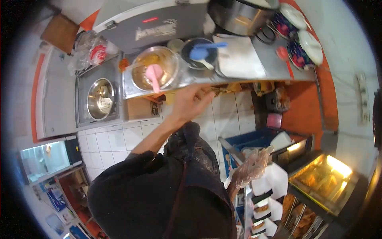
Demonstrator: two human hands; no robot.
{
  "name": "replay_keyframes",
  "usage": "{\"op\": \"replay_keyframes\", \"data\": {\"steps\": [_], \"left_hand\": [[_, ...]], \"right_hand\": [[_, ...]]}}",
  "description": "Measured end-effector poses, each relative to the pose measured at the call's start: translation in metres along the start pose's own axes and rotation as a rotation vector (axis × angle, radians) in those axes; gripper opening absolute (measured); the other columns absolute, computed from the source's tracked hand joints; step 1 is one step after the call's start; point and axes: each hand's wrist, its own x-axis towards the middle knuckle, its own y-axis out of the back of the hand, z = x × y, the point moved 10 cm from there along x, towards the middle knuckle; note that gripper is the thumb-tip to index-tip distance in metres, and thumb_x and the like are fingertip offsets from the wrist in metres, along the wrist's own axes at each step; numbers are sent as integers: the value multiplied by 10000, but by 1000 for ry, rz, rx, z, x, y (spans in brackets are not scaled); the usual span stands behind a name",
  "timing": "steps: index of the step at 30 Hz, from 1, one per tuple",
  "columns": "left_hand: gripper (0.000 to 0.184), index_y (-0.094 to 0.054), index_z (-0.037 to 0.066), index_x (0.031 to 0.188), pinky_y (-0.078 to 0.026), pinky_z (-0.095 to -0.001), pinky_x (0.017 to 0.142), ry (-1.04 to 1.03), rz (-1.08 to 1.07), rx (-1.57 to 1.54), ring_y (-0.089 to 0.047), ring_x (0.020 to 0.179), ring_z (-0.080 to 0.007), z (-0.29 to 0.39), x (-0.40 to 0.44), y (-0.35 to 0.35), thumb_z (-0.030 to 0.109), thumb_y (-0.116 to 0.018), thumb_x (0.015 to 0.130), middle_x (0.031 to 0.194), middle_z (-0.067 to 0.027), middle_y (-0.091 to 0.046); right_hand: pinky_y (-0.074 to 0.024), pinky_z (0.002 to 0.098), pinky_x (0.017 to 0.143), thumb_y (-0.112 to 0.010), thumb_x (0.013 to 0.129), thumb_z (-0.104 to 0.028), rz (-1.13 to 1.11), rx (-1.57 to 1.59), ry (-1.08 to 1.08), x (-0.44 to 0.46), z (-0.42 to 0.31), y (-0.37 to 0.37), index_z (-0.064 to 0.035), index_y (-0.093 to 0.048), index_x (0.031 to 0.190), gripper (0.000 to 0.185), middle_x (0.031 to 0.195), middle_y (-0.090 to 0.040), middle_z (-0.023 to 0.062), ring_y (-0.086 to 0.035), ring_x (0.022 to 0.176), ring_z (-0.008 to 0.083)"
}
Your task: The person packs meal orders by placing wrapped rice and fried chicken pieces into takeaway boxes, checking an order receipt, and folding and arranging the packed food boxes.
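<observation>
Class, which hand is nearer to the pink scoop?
Left. The left hand is by the counter's edge, right of the pink scoop; the gloved right hand is farther back, beside white boxes.

From where I sit, my feed shows a metal counter (274, 65) running across the top. On it I make out a wide steel bowl (170, 73), a dark bowl (188, 48) beside it, a white sheet (238, 57), a red ladle (283, 53) and two patterned pots (296, 55) (lens curvature tilts them for me).
</observation>
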Motion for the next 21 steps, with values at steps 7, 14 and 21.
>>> {"op": "replay_keyframes", "data": {"steps": [7,14,21], "left_hand": [[232,-709,9,1063,-522,-310,753,-165,821,214,-669,811,-174,-35,149,323,177,-680,905,928,-102,-720],[352,-659,41,1174,-532,-381,826,-123,-86,556,-658,949,-287,-168,384,385,298,-643,934,1091,-131,-686],[390,-652,81,1199,-520,-468,862,152,-827,1165,-631,1055,-313,-296,430,315,218,-722,841,1108,-138,-664]], "right_hand": [[-495,323,856,-552,930,-13,-258,183,313,89,-196,-189,54,-558,1308,383,1344,-555,236,-596,1086,269],[-399,222,689,-590,954,-96,-292,224,306,137,-244,-280,82,-476,1387,482,1031,-567,45,-470,803,85],[-429,283,935,-605,962,-122,-375,-7,-117,123,-177,-335,20,-346,1505,619,1443,-510,102,-520,1067,138]]}}
